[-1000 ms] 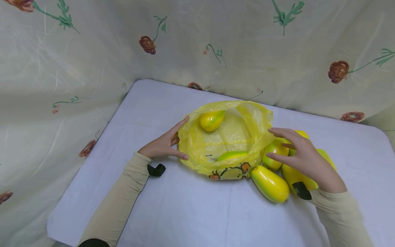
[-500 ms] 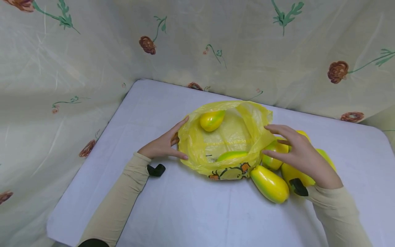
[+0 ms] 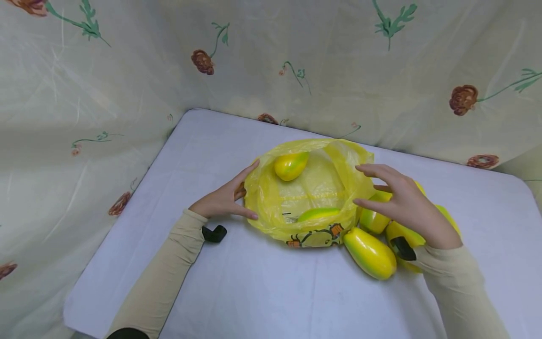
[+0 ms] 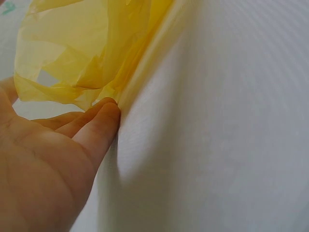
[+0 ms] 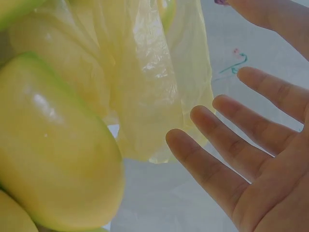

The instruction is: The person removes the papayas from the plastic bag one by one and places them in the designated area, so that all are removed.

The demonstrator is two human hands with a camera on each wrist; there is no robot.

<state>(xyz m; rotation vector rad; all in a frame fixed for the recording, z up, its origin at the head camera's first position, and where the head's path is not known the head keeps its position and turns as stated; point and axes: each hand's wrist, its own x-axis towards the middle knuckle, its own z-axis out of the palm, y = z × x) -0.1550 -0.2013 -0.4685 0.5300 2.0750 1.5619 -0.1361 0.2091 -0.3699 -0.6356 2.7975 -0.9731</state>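
A yellow plastic bag (image 3: 313,197) sits with its mouth spread wide. Inside it are a glossy yellow-green fruit (image 3: 291,165), mango- or papaya-like, at the back left and another green-yellow fruit (image 3: 319,213) near the front. My left hand (image 3: 222,197) rests against the bag's left side, thumb and fingers spread; in the left wrist view its fingertips touch the bag's edge. My right hand (image 3: 406,202) holds nothing, its fingers extended beside the bag's right rim; whether they touch it is unclear. Beneath and near it lie several similar fruits (image 3: 370,253), partly hidden by the hand.
A table (image 3: 254,292) under white cloth carries everything. Behind and to the left hangs a pale curtain (image 3: 338,70) with printed flowers. Black bands (image 3: 214,233) sit at both wrists.
My right hand has moved left and slightly away from me, from over the loose fruits to the bag's right rim. The left hand, bag and fruits look unmoved.
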